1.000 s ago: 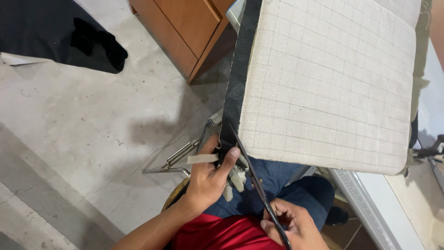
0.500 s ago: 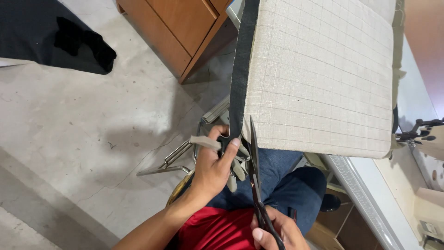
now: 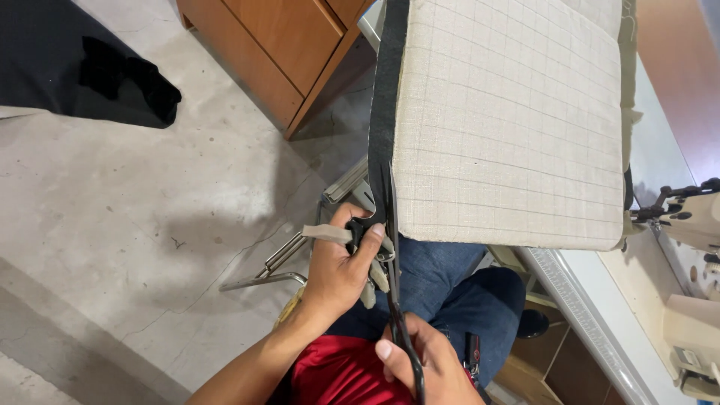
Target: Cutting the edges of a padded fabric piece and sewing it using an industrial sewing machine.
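A large beige cushion [image 3: 510, 127] with a grid pattern stands on edge over my lap, a black band [image 3: 382, 97] running down its left side. My left hand [image 3: 337, 270] grips the lower left corner of the cushion at the black band, with loose beige fabric strips [image 3: 326, 234] sticking out between the fingers. My right hand [image 3: 424, 367] is closed on the dark handles of long scissors [image 3: 394, 285]. Their blades point up along the black band, just past the left thumb.
A wooden cabinet [image 3: 277, 52] stands on the concrete floor at the top, and black cloth [image 3: 75, 67] lies at the upper left. A metal frame [image 3: 262, 274] sits left of my knee. A sewing machine [image 3: 697, 217] and a table edge [image 3: 592, 315] are at the right.
My right hand has come up with the scissors, and the blades have slid higher along the black band. The left hand keeps its hold on the corner.
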